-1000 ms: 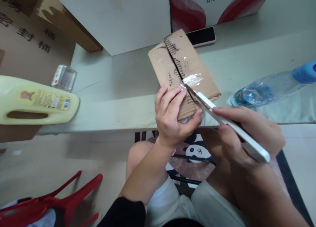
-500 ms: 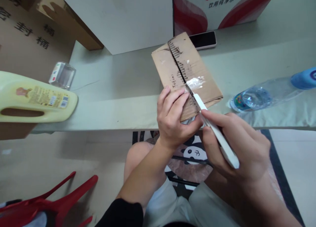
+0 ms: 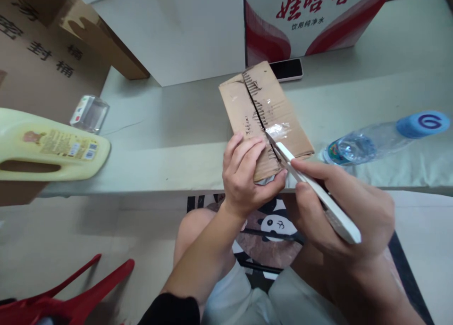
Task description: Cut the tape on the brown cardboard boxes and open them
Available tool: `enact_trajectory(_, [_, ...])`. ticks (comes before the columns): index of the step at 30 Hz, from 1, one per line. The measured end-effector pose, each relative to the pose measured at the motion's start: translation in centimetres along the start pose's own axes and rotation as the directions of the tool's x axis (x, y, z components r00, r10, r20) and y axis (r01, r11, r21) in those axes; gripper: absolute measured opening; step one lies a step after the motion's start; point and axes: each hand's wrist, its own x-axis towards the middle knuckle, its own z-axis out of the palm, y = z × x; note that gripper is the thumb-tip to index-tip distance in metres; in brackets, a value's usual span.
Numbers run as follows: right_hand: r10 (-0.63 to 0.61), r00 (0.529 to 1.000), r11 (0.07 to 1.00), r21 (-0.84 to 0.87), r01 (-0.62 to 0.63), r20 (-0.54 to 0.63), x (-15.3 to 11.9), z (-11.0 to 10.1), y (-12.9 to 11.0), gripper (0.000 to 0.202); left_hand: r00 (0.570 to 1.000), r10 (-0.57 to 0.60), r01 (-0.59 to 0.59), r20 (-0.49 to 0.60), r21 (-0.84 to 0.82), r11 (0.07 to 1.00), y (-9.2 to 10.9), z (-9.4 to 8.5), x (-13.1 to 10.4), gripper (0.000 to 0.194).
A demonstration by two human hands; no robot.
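A small flattened cardboard box [image 3: 283, 108] lies on the cloth-covered table, its top split by a dark slit with ragged marks and a strip of clear tape. My left hand [image 3: 244, 174] holds the box's near left part, fingers on top and thumb along the near edge. A white-handled knife [image 3: 329, 202] is gripped in my right hand [image 3: 354, 212], its blade slanting to the slit near the tape. How deep the tip goes is hidden.
A phone [image 3: 288, 70] lies behind the box, before a red and white carton [image 3: 300, 37]. On the right lies a clear water bottle [image 3: 368, 141]. At left are a yellow jug [image 3: 53, 148], a small clear container [image 3: 90, 113] and brown cartons [image 3: 42, 61]. A red chair [image 3: 71, 292] is below.
My right hand and the knife handle have shifted slightly right and toward me. The blade tip remains at the slit near the tape. My left hand stays on the box; the view has tilted slightly.
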Motion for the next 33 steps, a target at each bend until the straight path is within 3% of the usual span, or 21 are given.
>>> enact_trajectory(6, [-0.027, 0.998, 0.999, 0.047, 0.025, 0.051, 0.5, 0.7, 1.1, 0.019, 1.000, -0.020, 0.020, 0.022, 0.005, 1.000, -0.3, -0.1, 0.0, 0.042])
enact_trajectory(10, [0.028, 1.000, 0.995, 0.091, -0.027, -0.007, -0.8, -0.5, 1.3, 0.020, 1.000, -0.023, 0.024, 0.016, -0.029, 0.999, -0.5, -0.3, -0.2, 0.048])
enact_trajectory(13, [0.119, 0.974, 0.975, 0.206, -0.079, -0.192, -1.9, -0.7, 1.8, 0.022, 0.999, -0.036, 0.036, 0.001, -0.053, 0.998, -0.6, -0.4, -0.2, 0.047])
enact_trajectory(16, [0.080, 0.873, 0.958, 0.278, 0.066, -0.481, -2.0, 1.2, 3.5, 0.028, 0.997, -0.074, 0.075, 0.018, -0.088, 0.993, -1.0, -0.7, -0.4, 0.048])
enact_trajectory(17, [0.062, 0.857, 0.952, 0.288, 0.103, -0.512, -1.9, 2.1, 4.3, 0.027, 0.996, -0.084, 0.086, 0.020, -0.094, 0.992, -1.2, -0.9, -0.4, 0.048])
enact_trajectory(21, [0.173, 0.944, 0.965, 0.240, -0.105, -0.282, -1.7, 4.6, 7.4, 0.020, 0.993, -0.117, 0.115, -0.034, -0.069, 0.991, -2.6, -1.5, -0.8, 0.046])
enact_trajectory(25, [0.151, 0.981, 0.989, 0.021, -0.149, -0.125, -1.8, 5.1, 9.0, 0.024, 0.976, -0.199, 0.199, -0.083, -0.008, 0.980, -4.2, -3.0, -0.5, 0.040])
enact_trajectory(27, [0.164, 0.987, 0.983, -0.081, -0.163, -0.003, -1.8, 5.3, 9.3, 0.029, 0.970, -0.236, 0.237, -0.054, 0.018, 0.971, -4.8, -4.0, 0.0, 0.036])
enact_trajectory(30, [0.220, 0.959, 0.962, -0.202, -0.184, 0.176, -1.8, 5.7, 9.6, 0.043, 0.969, -0.247, 0.248, -0.024, 0.057, 0.967, -5.6, -5.3, 0.9, 0.031])
enact_trajectory(33, [0.248, 0.943, 0.945, -0.270, -0.185, 0.223, -2.2, 6.3, 9.8, 0.049, 0.953, -0.282, 0.288, -0.112, 0.045, 0.956, -6.8, -5.7, 1.1, 0.028])
